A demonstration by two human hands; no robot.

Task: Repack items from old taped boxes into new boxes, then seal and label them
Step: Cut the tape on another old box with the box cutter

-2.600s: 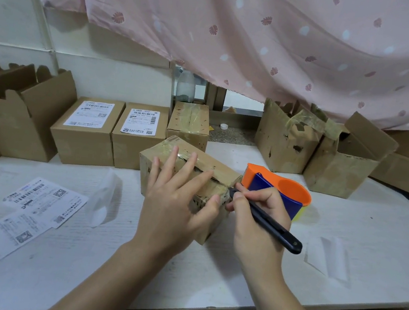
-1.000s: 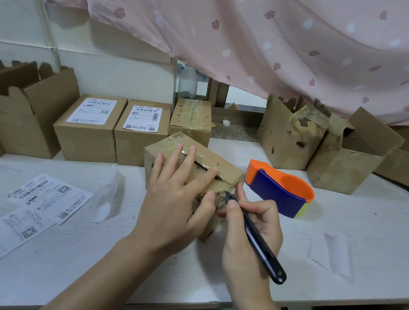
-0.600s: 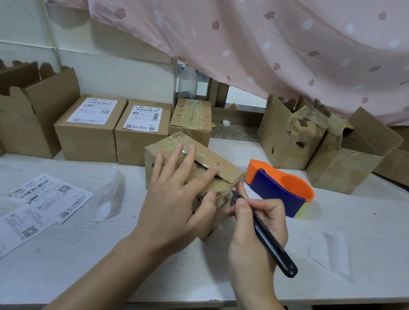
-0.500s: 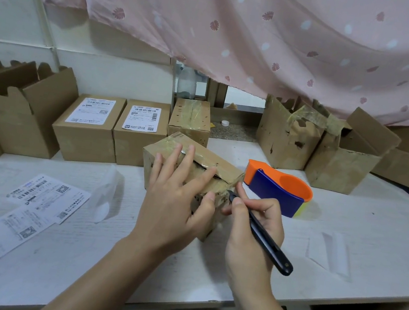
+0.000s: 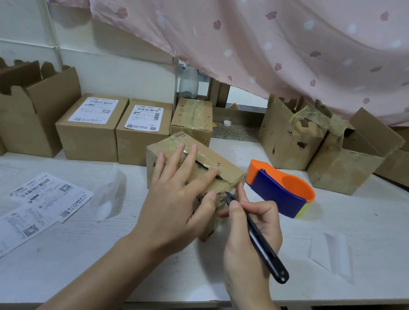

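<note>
A white table (image 5: 340,263) stands under a pink curtain (image 5: 266,33). The taped box (image 5: 230,171) lies mid-table, long axis far-left to near-right. The left hand (image 5: 176,203) lies spread on it; the right hand (image 5: 253,229) pinches a cutter (image 5: 264,248) at its corner.

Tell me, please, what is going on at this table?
A person is cutting open an old taped box. The left hand presses on the box top to steady it, while the right hand grips a black cutter, its tip at the tape on the near corner. A tape dispenser sits beside the box; two labelled boxes stand behind.
</note>
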